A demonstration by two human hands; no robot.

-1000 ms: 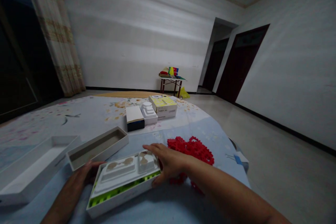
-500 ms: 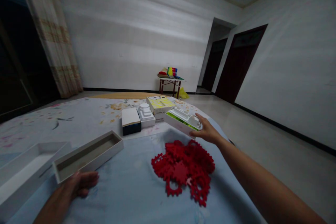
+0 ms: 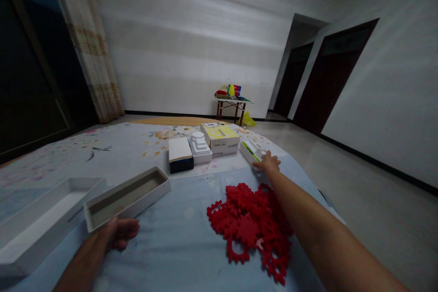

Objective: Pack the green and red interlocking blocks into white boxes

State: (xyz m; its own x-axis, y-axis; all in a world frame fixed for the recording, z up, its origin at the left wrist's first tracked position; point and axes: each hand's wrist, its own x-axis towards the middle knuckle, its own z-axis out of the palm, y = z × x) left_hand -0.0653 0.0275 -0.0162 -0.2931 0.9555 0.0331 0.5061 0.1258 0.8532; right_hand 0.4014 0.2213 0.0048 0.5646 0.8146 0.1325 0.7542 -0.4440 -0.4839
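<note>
Touches white plastic green-lined tray [image 3: 251,149], lying just beyond right hand [image 3: 270,163] fingers at bed's [image 3: 178,242] right edge; grasp indeterminable. Curls left hand [image 3: 119,232], empty.

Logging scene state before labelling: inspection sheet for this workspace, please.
Surface: pale-blue floral cloth, flat.
Job's things: white tray with green insert under right hand; shallow white box with grey lining beside left hand.
Clutter: red interlocking foam pieces heaped; large white open box; black-and-white box, white moulded insert, yellow-topped box in a row.
Grips: left hand curled, empty; right hand on tray's near end, grip unclear.
Cables: nothing seen.
Surroundings: small table at far wall, curtain, dark doors.
</note>
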